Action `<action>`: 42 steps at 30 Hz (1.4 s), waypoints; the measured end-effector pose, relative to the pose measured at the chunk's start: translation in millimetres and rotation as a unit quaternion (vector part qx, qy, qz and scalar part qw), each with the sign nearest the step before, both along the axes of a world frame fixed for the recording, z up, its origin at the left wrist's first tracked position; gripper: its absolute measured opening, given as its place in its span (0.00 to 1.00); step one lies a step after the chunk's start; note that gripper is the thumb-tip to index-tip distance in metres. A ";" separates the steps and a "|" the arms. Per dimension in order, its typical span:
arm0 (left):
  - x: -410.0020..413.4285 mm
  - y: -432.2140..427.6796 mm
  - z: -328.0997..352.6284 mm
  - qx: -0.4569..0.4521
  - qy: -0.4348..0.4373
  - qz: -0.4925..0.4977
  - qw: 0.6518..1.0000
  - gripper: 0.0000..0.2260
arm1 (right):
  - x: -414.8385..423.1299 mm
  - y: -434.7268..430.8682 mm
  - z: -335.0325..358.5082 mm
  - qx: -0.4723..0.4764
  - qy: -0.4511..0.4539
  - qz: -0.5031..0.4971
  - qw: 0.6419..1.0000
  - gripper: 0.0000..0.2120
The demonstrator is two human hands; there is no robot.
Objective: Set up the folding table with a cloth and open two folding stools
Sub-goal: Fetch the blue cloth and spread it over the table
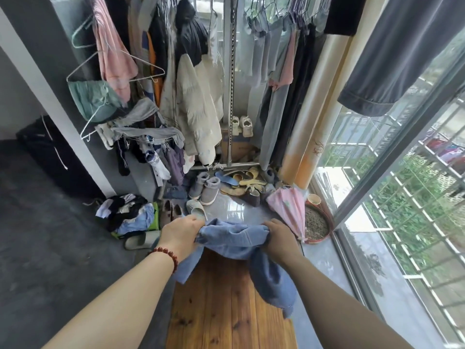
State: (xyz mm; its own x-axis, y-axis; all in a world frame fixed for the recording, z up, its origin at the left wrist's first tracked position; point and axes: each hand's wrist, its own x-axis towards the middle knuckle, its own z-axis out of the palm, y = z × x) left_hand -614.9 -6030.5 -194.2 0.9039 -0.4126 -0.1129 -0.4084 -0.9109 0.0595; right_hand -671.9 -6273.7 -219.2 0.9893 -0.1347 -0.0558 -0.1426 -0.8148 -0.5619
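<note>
A wooden slatted folding table point(226, 311) stands below me, its top running away from me. A blue cloth point(234, 240) hangs bunched over the table's far end. My left hand point(181, 233) grips the cloth's left part, a red bead bracelet on its wrist. My right hand point(279, 238) grips the right part, and a long fold of cloth droops under that forearm onto the table's right side. No folding stools are in view.
Beyond the table lie several shoes point(208, 190), a pink folded umbrella point(289, 210) and a round tray of grit point(317, 222). A clothes pile point(130, 212) sits at the left. Hanging clothes point(196, 96) fill the back. A barred window point(402, 197) runs along the right.
</note>
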 end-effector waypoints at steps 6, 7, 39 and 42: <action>-21.9 25.8 -15.1 0.063 0.043 -0.012 0.997 0.12 | -28.1 11.2 -27.0 -0.001 0.090 -0.043 0.995 0.08; -25.1 30.4 -16.9 0.068 0.054 -0.006 0.996 0.12 | -31.0 12.4 -30.8 0.003 0.097 -0.042 0.994 0.08; -50.5 -15.7 -8.1 -0.190 0.177 -0.016 0.965 0.41 | -27.8 81.9 2.8 0.082 0.155 0.046 0.983 0.13; -46.2 -20.0 -8.5 -0.107 0.142 0.002 0.984 0.26 | -25.0 76.3 8.0 0.049 0.181 0.098 0.977 0.05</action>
State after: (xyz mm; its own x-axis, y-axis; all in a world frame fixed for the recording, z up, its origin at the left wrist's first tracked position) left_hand -661.1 -6050.5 -202.7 0.8499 -0.4513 -0.2722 -0.3445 -0.8665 0.3612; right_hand -696.9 -6197.4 -211.2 0.9088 0.0781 -0.4098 -0.1935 -0.7913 -0.5800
